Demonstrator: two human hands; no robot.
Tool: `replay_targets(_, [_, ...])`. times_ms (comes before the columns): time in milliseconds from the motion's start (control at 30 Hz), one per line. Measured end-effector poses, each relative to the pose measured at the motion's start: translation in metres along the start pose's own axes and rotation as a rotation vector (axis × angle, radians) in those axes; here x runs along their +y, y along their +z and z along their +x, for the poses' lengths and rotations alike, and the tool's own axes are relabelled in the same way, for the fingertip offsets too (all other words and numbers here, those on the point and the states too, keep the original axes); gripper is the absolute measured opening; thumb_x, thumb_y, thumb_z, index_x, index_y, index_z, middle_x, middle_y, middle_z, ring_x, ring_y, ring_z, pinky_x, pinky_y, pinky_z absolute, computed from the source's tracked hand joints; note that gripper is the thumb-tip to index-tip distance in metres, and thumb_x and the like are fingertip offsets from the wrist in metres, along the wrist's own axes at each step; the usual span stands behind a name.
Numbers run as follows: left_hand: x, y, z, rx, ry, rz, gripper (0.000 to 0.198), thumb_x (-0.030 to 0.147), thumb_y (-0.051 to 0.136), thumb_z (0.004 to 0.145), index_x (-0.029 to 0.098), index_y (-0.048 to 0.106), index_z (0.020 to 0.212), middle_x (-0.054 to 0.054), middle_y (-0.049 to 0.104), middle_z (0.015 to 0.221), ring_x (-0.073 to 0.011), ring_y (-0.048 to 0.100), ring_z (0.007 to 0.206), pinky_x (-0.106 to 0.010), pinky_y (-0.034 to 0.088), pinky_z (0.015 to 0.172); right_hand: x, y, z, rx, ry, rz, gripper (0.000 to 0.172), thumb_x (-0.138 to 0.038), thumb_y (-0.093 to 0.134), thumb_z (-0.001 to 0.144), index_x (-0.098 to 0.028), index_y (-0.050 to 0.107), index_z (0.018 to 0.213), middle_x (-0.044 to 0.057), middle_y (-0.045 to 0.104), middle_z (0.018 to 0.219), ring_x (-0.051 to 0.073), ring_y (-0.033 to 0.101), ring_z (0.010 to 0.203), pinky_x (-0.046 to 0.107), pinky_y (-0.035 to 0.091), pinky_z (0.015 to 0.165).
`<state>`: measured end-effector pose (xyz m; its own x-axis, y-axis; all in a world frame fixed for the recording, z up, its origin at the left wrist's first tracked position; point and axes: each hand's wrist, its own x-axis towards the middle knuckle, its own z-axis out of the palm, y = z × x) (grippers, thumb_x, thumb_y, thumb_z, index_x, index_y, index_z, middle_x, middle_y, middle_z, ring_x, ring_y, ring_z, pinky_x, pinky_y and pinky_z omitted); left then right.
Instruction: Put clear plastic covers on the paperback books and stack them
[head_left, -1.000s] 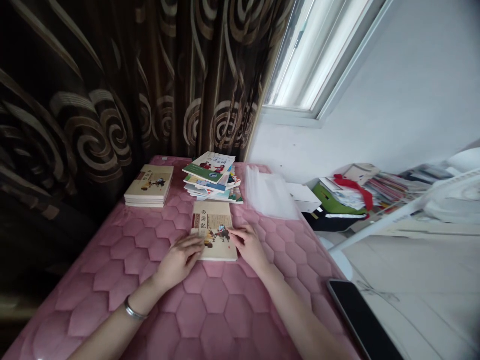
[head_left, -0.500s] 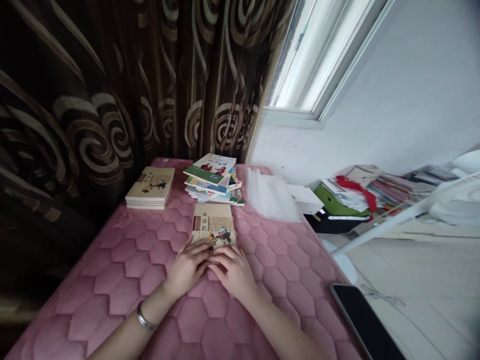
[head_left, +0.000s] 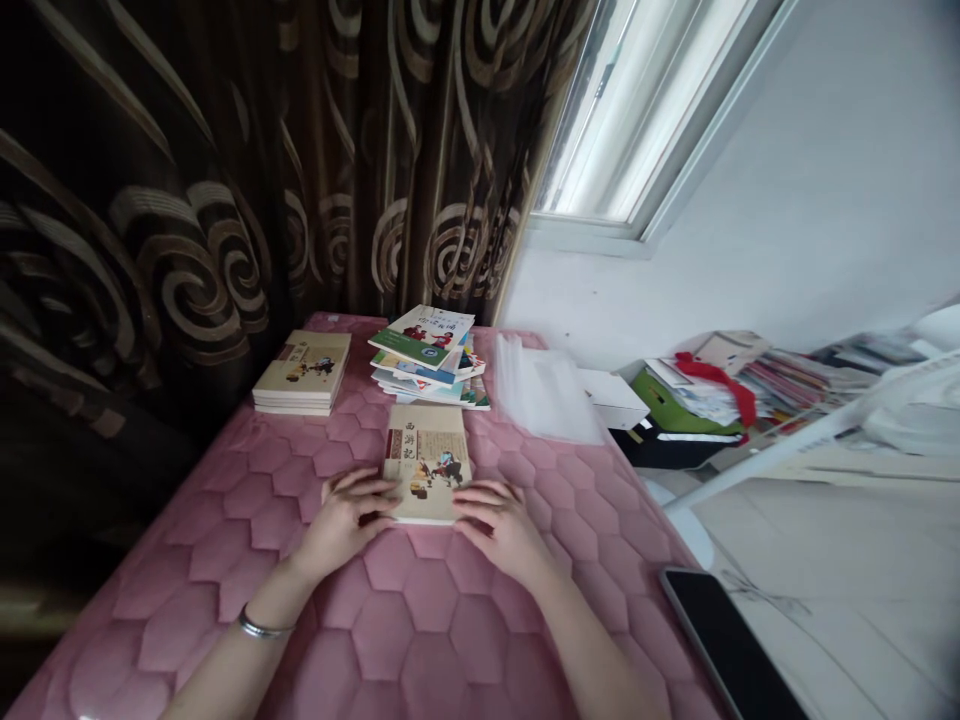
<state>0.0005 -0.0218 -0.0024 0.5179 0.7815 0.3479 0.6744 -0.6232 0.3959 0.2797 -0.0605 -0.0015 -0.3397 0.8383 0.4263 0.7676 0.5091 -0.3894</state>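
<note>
A tan paperback book (head_left: pixel 429 460) with dark Chinese characters and small painted figures on its cover lies on the pink quilted surface (head_left: pixel 435 610). Both hands take it by its near corners. My left hand (head_left: pixel 351 520) has its fingertips and thumb at the left edge, and a silver bangle is on that wrist. On the opposite edge, my right hand (head_left: pixel 496 522) grips with fingers over the cover and thumb low by the corner. The cover between them is in plain view.
A stack of similar tan books (head_left: pixel 301 372) stands back left. Behind the held book is an uneven pile of colourful booklets (head_left: pixel 424 345), with clear plastic sleeves (head_left: pixel 547 390) beside it. A phone (head_left: pixel 731 640) lies at the right edge. Dark curtains (head_left: pixel 337 150) hang behind.
My hands have moved apart, from close together over the book's lower cover to its left and right edges. More of the cover now shows. The book itself looks unmoved.
</note>
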Motion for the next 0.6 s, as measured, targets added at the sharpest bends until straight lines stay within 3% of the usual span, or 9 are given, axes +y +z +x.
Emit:
replay_targets(233, [-0.006, -0.004, 0.001, -0.062, 0.008, -0.062, 0.022, 0.034, 0.065, 0.083, 0.038, 0.07, 0.104, 0.001, 0.065, 0.123, -0.0245, 0.049, 0.126, -0.053, 0.03, 0.107, 0.025, -0.007, -0.005, -0.1, -0.037, 0.152, 0.029, -0.022, 0.059, 0.088, -0.031, 0.066, 0.114, 0.002, 0.068, 0.117, 0.021, 0.054, 0.115, 0.045, 0.044, 0.097])
replay_targets(600, [-0.006, -0.008, 0.002, -0.125, -0.01, -0.136, 0.026, 0.028, 0.064, 0.084, 0.037, 0.068, 0.108, 0.0, 0.063, 0.127, -0.0223, 0.049, 0.126, -0.049, 0.033, 0.106, 0.025, -0.012, -0.006, -0.152, -0.02, 0.187, 0.032, -0.02, 0.054, 0.091, -0.033, 0.064, 0.119, 0.003, 0.065, 0.122, 0.022, 0.053, 0.118, 0.047, 0.044, 0.099])
